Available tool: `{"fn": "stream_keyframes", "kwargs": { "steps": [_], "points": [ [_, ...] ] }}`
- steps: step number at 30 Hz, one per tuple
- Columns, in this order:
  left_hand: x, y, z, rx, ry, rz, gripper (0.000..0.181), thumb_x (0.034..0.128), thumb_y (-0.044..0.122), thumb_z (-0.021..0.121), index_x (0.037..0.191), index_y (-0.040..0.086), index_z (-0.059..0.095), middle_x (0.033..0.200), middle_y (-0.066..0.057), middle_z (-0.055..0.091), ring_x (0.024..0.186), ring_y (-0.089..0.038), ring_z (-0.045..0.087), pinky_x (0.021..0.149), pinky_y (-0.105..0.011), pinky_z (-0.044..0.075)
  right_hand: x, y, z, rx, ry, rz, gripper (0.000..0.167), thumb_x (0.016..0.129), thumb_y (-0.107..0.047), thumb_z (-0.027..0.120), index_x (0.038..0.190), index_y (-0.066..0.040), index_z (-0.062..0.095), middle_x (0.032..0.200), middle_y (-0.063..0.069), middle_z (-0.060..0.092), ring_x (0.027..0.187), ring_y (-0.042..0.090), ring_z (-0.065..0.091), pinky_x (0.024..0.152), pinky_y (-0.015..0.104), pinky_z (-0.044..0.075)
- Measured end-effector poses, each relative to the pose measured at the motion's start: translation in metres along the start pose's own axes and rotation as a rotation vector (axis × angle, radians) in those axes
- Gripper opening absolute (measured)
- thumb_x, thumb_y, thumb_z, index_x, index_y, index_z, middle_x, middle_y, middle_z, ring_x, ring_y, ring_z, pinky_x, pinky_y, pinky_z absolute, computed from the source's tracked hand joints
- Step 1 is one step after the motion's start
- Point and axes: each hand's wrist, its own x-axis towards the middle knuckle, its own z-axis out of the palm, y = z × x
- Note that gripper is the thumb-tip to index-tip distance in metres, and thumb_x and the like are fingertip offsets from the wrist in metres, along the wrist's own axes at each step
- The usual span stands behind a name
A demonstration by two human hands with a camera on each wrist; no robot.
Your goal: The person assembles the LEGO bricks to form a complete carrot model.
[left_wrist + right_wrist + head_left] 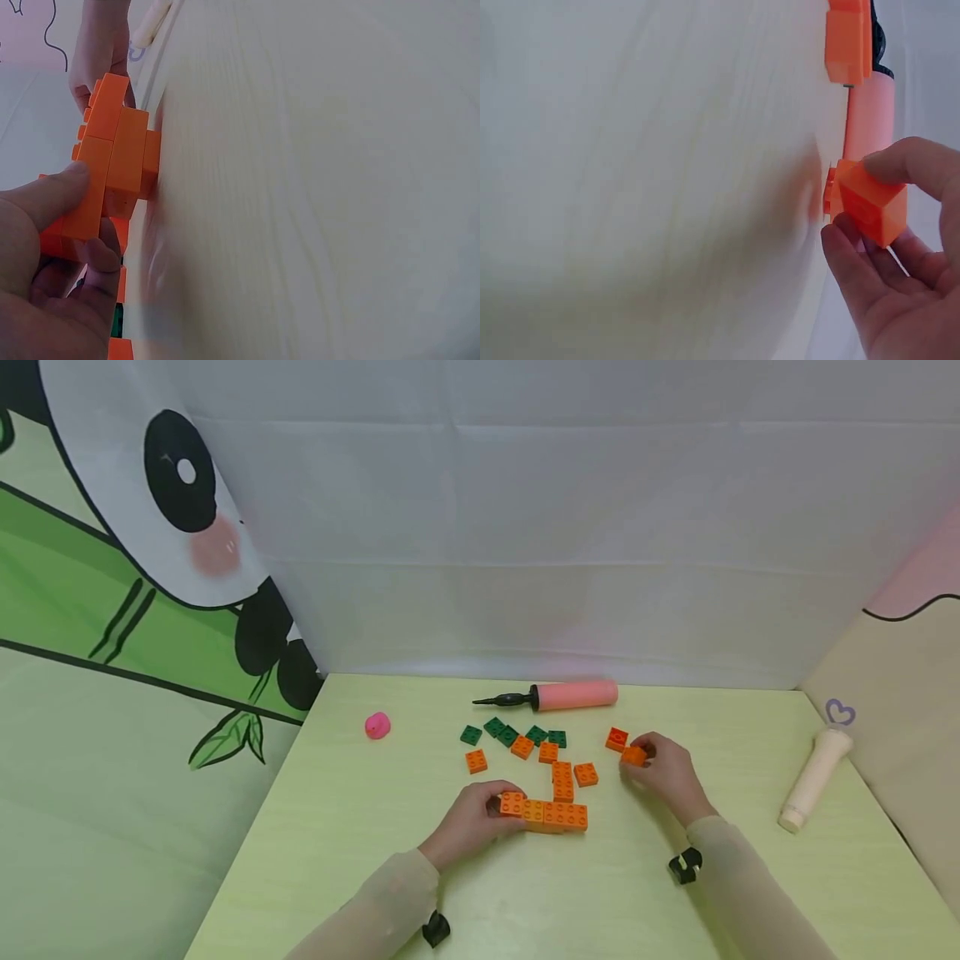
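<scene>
My left hand (480, 817) grips the left end of a joined row of orange toy bricks (555, 816). In the left wrist view this brick assembly (124, 154) shows stacked layers, with the thumb on its side and fingers curled beneath. To the right, my right hand (670, 772) pinches a single orange brick (633, 756) between thumb and fingers. The right wrist view shows that brick (871, 199) tilted in the fingers. Just behind it lies a red-orange brick (617, 739). Loose orange bricks (586, 774) and green bricks (471, 735) lie beyond the left hand.
A pink hand pump (577, 695) with a black nozzle lies at the table's back edge. A small pink toy (377, 725) sits at the back left. At the right lies a cream-coloured cylinder (816, 781) near a purple heart-shaped piece (840, 712). Fabric walls enclose the table (315, 860).
</scene>
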Motion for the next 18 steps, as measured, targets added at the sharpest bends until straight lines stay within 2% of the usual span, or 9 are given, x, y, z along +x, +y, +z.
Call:
{"fn": "stream_keyframes", "kwargs": {
  "steps": [6,9,13,18],
  "points": [
    [0.004,0.002,0.001,-0.004,0.009,-0.007,0.033,0.0880,0.024,0.087,0.118,0.021,0.075,0.100,0.009,0.069,0.083,-0.015,0.059,0.070,-0.027,0.050,-0.004,0.000,0.002,0.118,0.006,-0.046,0.046,0.091,-0.021,0.083,0.126,0.001,0.063,0.121,0.020,0.065,0.113,0.038,0.061,0.098,0.050,0.053],
    [0.007,0.003,0.001,-0.009,0.013,-0.010,0.032,0.0883,0.023,0.087,0.118,0.021,0.075,0.101,0.010,0.070,0.084,-0.015,0.059,0.070,-0.027,0.050,-0.009,-0.002,0.005,0.203,-0.001,-0.055,0.046,0.091,-0.024,0.083,0.127,-0.001,0.064,0.122,0.017,0.065,0.113,0.035,0.063,0.095,0.040,0.056],
    [0.010,0.004,0.002,-0.012,0.018,-0.009,0.031,0.0886,0.023,0.087,0.118,0.021,0.075,0.100,0.009,0.070,0.084,-0.016,0.060,0.070,-0.027,0.050,-0.015,-0.006,0.011,0.343,-0.042,-0.102,0.047,0.092,-0.019,0.083,0.131,0.001,0.064,0.129,0.018,0.064,0.116,0.034,0.062,0.091,0.025,0.055],
    [0.014,0.006,0.004,-0.014,0.028,-0.006,0.032,0.0890,0.023,0.087,0.118,0.022,0.075,0.101,0.010,0.070,0.083,-0.015,0.060,0.070,-0.027,0.050,-0.023,-0.012,0.015,0.442,-0.104,-0.152,0.046,0.093,-0.014,0.082,0.133,0.000,0.067,0.134,0.018,0.064,0.118,0.034,0.060,0.091,0.020,0.053]
  ]
}}
